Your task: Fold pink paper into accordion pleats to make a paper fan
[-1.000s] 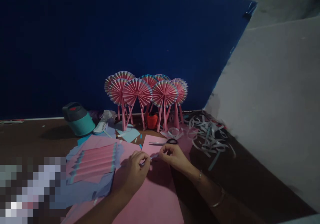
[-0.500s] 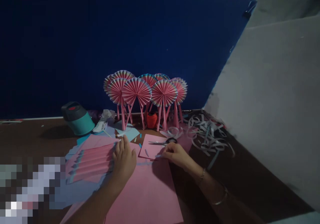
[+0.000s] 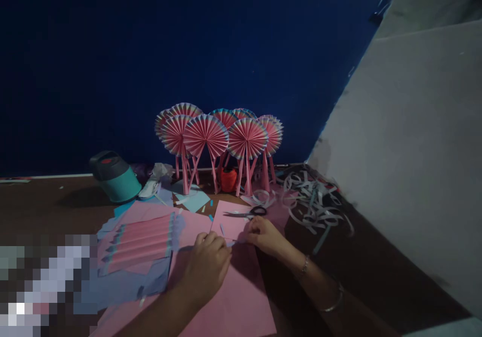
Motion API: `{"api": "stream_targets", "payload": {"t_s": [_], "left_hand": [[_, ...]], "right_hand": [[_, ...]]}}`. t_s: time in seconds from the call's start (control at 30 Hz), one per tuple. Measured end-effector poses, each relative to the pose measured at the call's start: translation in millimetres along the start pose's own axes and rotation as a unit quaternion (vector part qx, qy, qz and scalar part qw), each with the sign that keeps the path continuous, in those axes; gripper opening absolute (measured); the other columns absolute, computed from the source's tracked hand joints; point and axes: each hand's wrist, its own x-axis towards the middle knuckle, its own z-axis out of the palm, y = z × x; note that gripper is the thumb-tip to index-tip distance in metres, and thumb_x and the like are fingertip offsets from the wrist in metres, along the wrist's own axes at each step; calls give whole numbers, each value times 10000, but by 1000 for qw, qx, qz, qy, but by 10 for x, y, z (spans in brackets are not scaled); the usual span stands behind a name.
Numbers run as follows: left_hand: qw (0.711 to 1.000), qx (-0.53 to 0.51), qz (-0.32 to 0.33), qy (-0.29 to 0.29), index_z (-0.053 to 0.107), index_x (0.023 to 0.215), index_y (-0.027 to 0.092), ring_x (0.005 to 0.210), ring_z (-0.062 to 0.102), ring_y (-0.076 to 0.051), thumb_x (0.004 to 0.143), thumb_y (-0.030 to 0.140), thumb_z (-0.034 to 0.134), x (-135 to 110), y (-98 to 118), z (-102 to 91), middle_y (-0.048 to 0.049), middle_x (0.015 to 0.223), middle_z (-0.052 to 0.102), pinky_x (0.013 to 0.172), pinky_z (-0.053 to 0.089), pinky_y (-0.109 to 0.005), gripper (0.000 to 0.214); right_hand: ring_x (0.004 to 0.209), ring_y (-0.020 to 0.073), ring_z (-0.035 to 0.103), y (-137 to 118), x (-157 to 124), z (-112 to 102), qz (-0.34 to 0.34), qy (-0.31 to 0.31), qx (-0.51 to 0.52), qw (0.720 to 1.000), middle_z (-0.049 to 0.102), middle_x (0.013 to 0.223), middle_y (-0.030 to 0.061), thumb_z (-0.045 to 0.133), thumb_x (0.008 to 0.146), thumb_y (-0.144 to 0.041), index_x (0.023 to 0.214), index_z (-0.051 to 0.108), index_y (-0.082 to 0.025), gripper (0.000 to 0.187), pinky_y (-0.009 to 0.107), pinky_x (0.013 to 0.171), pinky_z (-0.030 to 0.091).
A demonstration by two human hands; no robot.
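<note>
My left hand [image 3: 210,264] rests on the large pink sheet [image 3: 241,297], its fingers curled in. What its fingertips hold, if anything, is hidden. Pinched together, the fingers of my right hand [image 3: 265,235] are at one end of a thin pale-blue paper strip [image 3: 238,242], which spans the small gap between my hands. Just beyond lies a small pink paper piece [image 3: 231,221]. Scissors [image 3: 244,213] lie on it, blades pointing left, close above my right fingers. To the left, a pleated pink paper [image 3: 141,239] with blue edges lies on other sheets.
Several round pink paper fans [image 3: 206,138] stand on stick legs at the back, around a red thread spool [image 3: 228,180]. A teal-and-black container [image 3: 118,179] tilts at the left. Curled paper strips [image 3: 316,201] pile up at the right. A blue board [image 3: 188,50] rises behind.
My left hand has moved right and nearer, from the pleated paper's edge to the large pink sheet, and its fingers have curled. My right hand has hardly moved.
</note>
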Motion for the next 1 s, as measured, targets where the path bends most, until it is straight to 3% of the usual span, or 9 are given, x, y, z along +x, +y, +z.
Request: {"api": "stream_targets", "payload": {"t_s": [0.13,0.33,0.6,1.0], "left_hand": [[1000,-7,-10,-5,659,827,210,841,517,-203,900,160,461,9,-6,31,-33,823,646,747,316,-376,217],[1000,-19,-15,-5,656,856,214,864,522,-204,891,163,477,11,-18,60,-34,838,642,770,326,-376,190],[1000,-8,-18,-11,659,861,210,861,518,-206,894,162,470,13,5,33,-40,840,636,761,335,-375,198],[1000,2,-15,-15,644,876,204,854,521,-219,896,167,449,7,3,42,-43,840,639,761,339,-377,199]], "right_hand": [[610,128,449,-54,-10,-12,12,6,-13,1000,499,534,-19,603,567,-112,398,517,-167,197,236,582,341],[539,115,417,-38,3,-44,8,-39,27,999,479,480,-29,540,577,-93,432,559,-170,165,237,522,296],[620,127,466,22,1,21,-1,2,-14,1000,521,559,-17,617,600,-154,437,539,-167,181,235,581,346],[603,120,461,20,-12,19,-6,13,-47,999,518,555,-22,580,592,-87,457,547,-164,159,227,559,334]]}}
